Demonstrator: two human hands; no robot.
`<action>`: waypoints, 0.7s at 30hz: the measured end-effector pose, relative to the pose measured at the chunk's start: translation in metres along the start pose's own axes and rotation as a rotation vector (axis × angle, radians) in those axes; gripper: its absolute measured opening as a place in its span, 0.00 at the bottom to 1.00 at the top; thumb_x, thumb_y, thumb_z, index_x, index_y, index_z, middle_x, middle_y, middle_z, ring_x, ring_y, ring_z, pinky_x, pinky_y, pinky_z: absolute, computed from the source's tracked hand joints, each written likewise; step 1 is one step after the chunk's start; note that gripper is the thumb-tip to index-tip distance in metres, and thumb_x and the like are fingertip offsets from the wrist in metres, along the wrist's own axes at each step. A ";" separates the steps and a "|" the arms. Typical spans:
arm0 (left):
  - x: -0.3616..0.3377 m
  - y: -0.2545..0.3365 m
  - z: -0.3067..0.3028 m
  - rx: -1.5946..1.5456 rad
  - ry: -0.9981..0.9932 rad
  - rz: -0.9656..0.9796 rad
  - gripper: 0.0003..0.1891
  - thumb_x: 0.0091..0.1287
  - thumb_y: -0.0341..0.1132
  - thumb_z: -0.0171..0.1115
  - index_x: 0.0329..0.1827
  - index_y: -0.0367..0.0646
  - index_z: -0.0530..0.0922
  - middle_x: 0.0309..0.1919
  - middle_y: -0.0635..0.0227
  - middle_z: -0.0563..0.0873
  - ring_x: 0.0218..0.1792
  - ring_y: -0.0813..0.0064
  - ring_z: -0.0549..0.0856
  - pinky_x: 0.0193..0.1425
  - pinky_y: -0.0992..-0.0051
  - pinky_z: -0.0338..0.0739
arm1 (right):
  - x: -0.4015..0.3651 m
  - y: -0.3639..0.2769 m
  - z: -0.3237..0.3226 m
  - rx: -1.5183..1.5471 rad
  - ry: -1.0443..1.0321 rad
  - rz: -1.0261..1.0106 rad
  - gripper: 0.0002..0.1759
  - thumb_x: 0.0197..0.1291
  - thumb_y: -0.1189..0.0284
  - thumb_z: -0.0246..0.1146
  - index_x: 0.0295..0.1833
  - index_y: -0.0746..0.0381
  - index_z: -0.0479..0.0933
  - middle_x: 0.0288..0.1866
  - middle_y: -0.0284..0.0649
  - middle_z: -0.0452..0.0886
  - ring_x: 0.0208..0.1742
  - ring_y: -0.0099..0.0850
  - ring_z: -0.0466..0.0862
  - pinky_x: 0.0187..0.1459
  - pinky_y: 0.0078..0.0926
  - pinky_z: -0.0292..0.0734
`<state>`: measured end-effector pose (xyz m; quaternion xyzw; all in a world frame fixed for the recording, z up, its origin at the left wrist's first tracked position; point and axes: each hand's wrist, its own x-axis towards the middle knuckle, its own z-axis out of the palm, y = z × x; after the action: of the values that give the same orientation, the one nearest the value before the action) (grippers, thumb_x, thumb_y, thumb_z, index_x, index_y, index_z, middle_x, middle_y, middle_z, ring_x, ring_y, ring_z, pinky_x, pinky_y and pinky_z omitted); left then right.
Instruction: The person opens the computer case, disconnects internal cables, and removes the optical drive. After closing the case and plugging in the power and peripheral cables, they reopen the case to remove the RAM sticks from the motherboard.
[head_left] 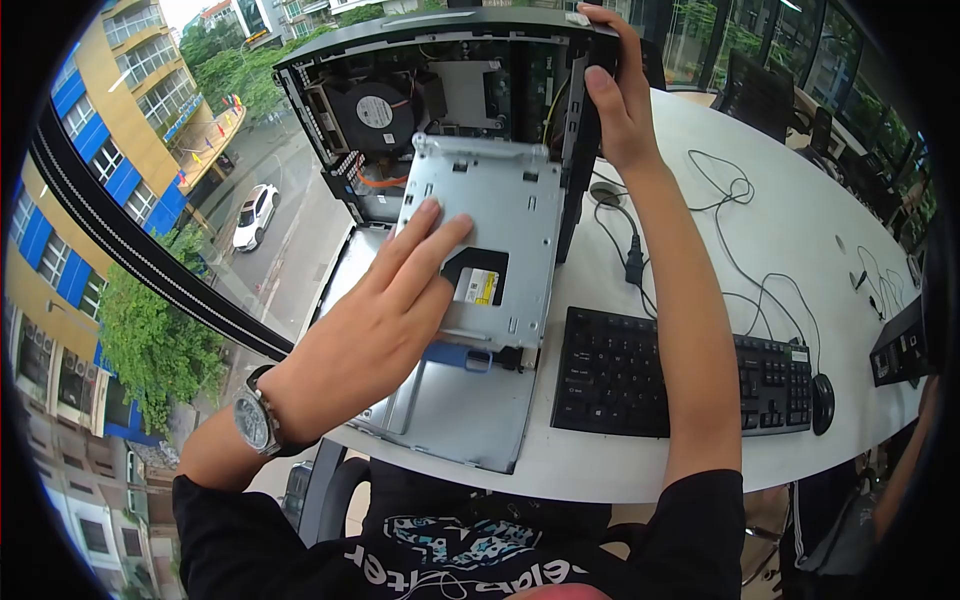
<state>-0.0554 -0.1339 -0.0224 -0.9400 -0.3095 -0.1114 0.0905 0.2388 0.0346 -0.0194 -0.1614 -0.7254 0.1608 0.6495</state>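
Note:
An opened computer case point(540, 18) stands on the table, its inside with a dark round fan point(375, 112) facing me. A silver metal drive cage point(500, 205) is tilted out of the case front, and a yellow-and-white label point(480, 287) shows through its cutout. My left hand point(385, 290) lies on the cage with two fingers stretched flat over the metal; its thumb is hidden. My right hand point(620, 100) is wrapped around the upper right corner of the case. Below the cage are a blue plastic latch point(460, 357) and a flat metal side panel point(465, 420).
A black keyboard point(610, 375) and a mouse point(822, 404) lie right of the case on the white table point(690, 120). Loose black cables point(634, 262) spread behind them. A window is at the left. Another person's arm point(908, 460) shows at the right edge.

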 end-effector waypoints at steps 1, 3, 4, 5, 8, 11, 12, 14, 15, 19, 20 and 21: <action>-0.004 0.001 0.000 -0.027 -0.054 0.008 0.09 0.64 0.22 0.64 0.41 0.30 0.72 0.81 0.50 0.60 0.84 0.46 0.54 0.81 0.56 0.66 | 0.000 0.004 -0.001 0.000 0.000 0.004 0.42 0.69 0.56 0.65 0.81 0.61 0.58 0.77 0.46 0.70 0.72 0.41 0.74 0.74 0.42 0.66; -0.006 0.002 0.000 -0.100 -0.089 0.002 0.10 0.65 0.23 0.65 0.41 0.31 0.72 0.80 0.47 0.60 0.84 0.45 0.54 0.81 0.57 0.67 | 0.003 0.014 -0.002 -0.140 0.065 -0.165 0.34 0.68 0.60 0.63 0.76 0.62 0.66 0.67 0.48 0.78 0.63 0.43 0.79 0.68 0.40 0.72; -0.007 0.001 0.002 -0.150 -0.108 0.016 0.10 0.65 0.23 0.65 0.42 0.31 0.71 0.80 0.46 0.60 0.84 0.44 0.54 0.80 0.57 0.68 | 0.001 0.017 -0.003 -0.138 0.060 -0.165 0.34 0.68 0.60 0.63 0.76 0.62 0.66 0.67 0.48 0.78 0.63 0.43 0.79 0.68 0.40 0.72; -0.008 0.001 0.004 -0.199 -0.126 0.029 0.10 0.66 0.24 0.65 0.42 0.31 0.71 0.79 0.44 0.61 0.84 0.44 0.54 0.80 0.57 0.68 | -0.001 0.016 -0.002 -0.152 0.035 -0.163 0.33 0.71 0.58 0.62 0.77 0.58 0.65 0.60 0.40 0.78 0.55 0.32 0.77 0.60 0.30 0.71; -0.008 -0.002 0.018 -0.190 -0.141 0.085 0.10 0.68 0.25 0.64 0.42 0.30 0.70 0.77 0.41 0.62 0.83 0.42 0.56 0.81 0.56 0.67 | 0.000 0.015 -0.002 -0.170 0.000 -0.185 0.32 0.74 0.56 0.62 0.77 0.54 0.64 0.53 0.33 0.78 0.47 0.21 0.75 0.53 0.20 0.71; -0.008 0.000 0.027 -0.279 -0.145 0.110 0.10 0.70 0.26 0.63 0.42 0.30 0.70 0.76 0.41 0.64 0.83 0.41 0.56 0.81 0.56 0.66 | 0.002 0.014 -0.003 -0.206 -0.009 -0.211 0.32 0.74 0.55 0.61 0.77 0.54 0.63 0.52 0.32 0.78 0.47 0.21 0.75 0.53 0.20 0.70; -0.008 0.001 0.028 -0.196 -0.155 0.153 0.10 0.70 0.27 0.63 0.42 0.30 0.71 0.75 0.41 0.64 0.83 0.41 0.56 0.81 0.56 0.66 | 0.002 0.015 -0.002 -0.195 0.005 -0.212 0.32 0.74 0.55 0.61 0.77 0.54 0.63 0.52 0.32 0.79 0.47 0.21 0.75 0.53 0.20 0.70; -0.008 0.003 0.032 -0.137 -0.169 0.193 0.10 0.71 0.28 0.63 0.42 0.29 0.71 0.74 0.40 0.66 0.82 0.42 0.57 0.80 0.56 0.67 | 0.000 0.015 -0.001 -0.180 0.014 -0.208 0.32 0.74 0.55 0.61 0.77 0.54 0.63 0.52 0.33 0.79 0.47 0.21 0.75 0.53 0.20 0.70; -0.007 0.002 0.036 -0.140 -0.167 0.189 0.10 0.71 0.28 0.63 0.42 0.29 0.71 0.74 0.40 0.66 0.82 0.42 0.57 0.80 0.56 0.67 | 0.000 0.015 -0.002 -0.187 0.006 -0.198 0.32 0.74 0.55 0.60 0.78 0.54 0.63 0.52 0.33 0.79 0.47 0.21 0.75 0.53 0.20 0.70; -0.005 -0.002 0.048 -0.199 -0.119 0.158 0.11 0.72 0.30 0.63 0.43 0.29 0.71 0.74 0.39 0.66 0.82 0.42 0.59 0.80 0.56 0.66 | 0.000 0.015 -0.004 -0.208 -0.003 -0.188 0.32 0.74 0.57 0.60 0.78 0.53 0.62 0.55 0.33 0.78 0.49 0.21 0.75 0.54 0.21 0.71; -0.004 -0.003 0.050 -0.169 -0.104 0.167 0.12 0.72 0.31 0.63 0.43 0.29 0.72 0.74 0.39 0.67 0.81 0.42 0.59 0.80 0.56 0.66 | 0.000 0.014 -0.003 -0.210 -0.001 -0.188 0.32 0.74 0.57 0.60 0.78 0.53 0.62 0.55 0.33 0.78 0.49 0.21 0.75 0.54 0.21 0.71; -0.003 -0.003 0.051 -0.167 -0.104 0.171 0.12 0.72 0.31 0.63 0.43 0.29 0.72 0.74 0.39 0.67 0.81 0.42 0.59 0.80 0.56 0.66 | 0.000 0.014 -0.002 -0.177 -0.003 -0.184 0.32 0.74 0.57 0.61 0.78 0.53 0.62 0.56 0.34 0.77 0.49 0.22 0.76 0.55 0.21 0.72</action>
<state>-0.0516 -0.1205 -0.0715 -0.9718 -0.2220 -0.0797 0.0048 0.2410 0.0468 -0.0253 -0.1504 -0.7495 0.0363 0.6437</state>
